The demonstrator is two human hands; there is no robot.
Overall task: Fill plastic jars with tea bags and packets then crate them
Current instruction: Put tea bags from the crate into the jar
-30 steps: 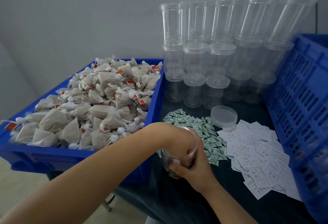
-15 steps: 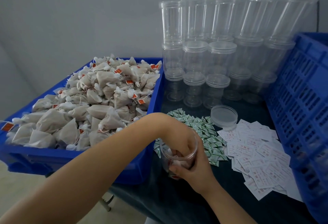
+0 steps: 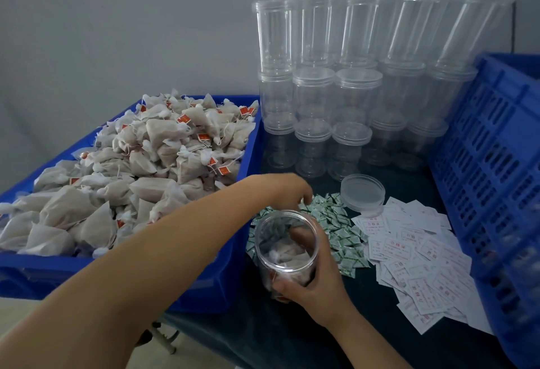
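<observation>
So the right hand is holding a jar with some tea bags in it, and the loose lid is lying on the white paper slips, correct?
Not quite. The head view shows the loose lid on the dark tablecloth beside the white paper slips, only touching their edge. The right hand does hold the jar with tea bags.

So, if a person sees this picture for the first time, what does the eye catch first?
Probably the blue bin on the left, heaped with tea bags, and the wall of empty clear jars stacked at the back. Next, in the foreground, the right hand grips an open jar partly filled with tea bags, while the left hand hovers just above it.
</observation>
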